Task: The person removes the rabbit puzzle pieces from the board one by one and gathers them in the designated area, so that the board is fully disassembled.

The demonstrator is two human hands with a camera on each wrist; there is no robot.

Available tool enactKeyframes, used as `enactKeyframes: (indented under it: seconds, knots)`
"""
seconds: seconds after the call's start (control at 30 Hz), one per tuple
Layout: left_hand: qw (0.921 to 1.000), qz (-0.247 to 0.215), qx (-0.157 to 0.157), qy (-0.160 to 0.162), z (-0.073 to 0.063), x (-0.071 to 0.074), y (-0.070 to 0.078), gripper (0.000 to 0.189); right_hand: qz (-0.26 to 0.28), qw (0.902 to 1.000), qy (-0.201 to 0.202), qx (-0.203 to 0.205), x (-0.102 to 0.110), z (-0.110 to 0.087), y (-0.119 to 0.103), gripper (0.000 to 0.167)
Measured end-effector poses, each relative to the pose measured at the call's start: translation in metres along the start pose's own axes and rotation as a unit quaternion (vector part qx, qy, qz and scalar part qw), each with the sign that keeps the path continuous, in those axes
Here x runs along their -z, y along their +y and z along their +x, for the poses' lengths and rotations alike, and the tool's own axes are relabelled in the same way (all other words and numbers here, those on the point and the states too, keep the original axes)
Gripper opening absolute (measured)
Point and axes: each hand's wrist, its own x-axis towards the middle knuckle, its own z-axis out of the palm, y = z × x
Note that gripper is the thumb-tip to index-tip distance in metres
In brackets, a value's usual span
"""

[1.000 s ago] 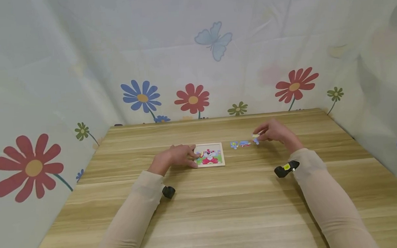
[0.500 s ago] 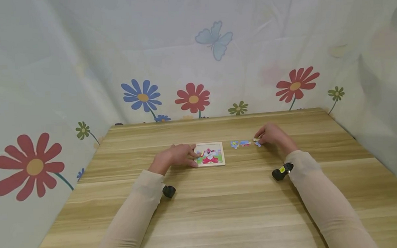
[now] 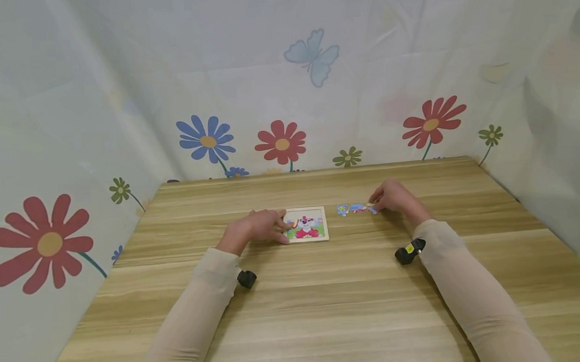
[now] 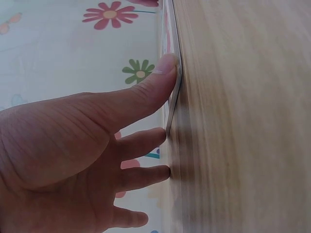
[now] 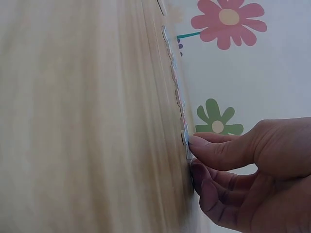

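Note:
On the table in the head view lies a wooden puzzle tray (image 3: 326, 225), partly filled with a picture of a white-faced animal in red. My left hand (image 3: 264, 226) rests at its left side. In the left wrist view the thumb (image 4: 154, 90) presses the tray's near edge, while the other fingers stay fairly straight and spread. To the right of the tray, a blue flowered puzzle piece (image 3: 342, 210) and another blue piece (image 3: 357, 207) lie in a row. My right hand (image 3: 395, 196) pinches a puzzle piece (image 5: 185, 138) at the row's right end, partly hidden by the fingers.
The wood-grain table (image 3: 294, 308) runs back to a white curtain (image 3: 248, 70) printed with flowers and a butterfly. Black wrist cameras sit on the left wrist (image 3: 247, 279) and on the right wrist (image 3: 409, 251).
My right hand has brought its puzzle piece down and slightly left, against the right end of the row. The left hand and the tray have stayed in place.

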Motion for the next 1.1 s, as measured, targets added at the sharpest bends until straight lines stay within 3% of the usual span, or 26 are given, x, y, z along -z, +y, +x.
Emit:
enactKeyframes:
  seconds: [0.37, 0.57, 0.93, 1.1]
  knots:
    - [0.9999, -0.010, 0.001, 0.003, -0.002, 0.000, 0.000, 0.054, -0.012, 0.9999, 0.004, -0.008, 0.003, -0.004, -0.005, 0.026]
    - [1.0000, -0.006, 0.000, 0.006, -0.002, 0.000, 0.000, 0.054, -0.031, 0.9992, 0.006, 0.025, 0.000, -0.004, -0.039, 0.027]
    - [1.0000, 0.000, -0.003, 0.003, 0.000, 0.000, 0.000, 0.053, -0.033, 0.9970, -0.053, 0.046, -0.050, 0.015, -0.108, 0.025]
    - [1.0000, 0.008, -0.001, 0.005, 0.001, 0.000, -0.001, 0.054, -0.031, 0.9953, -0.076, 0.052, -0.069, 0.020, -0.124, 0.024]
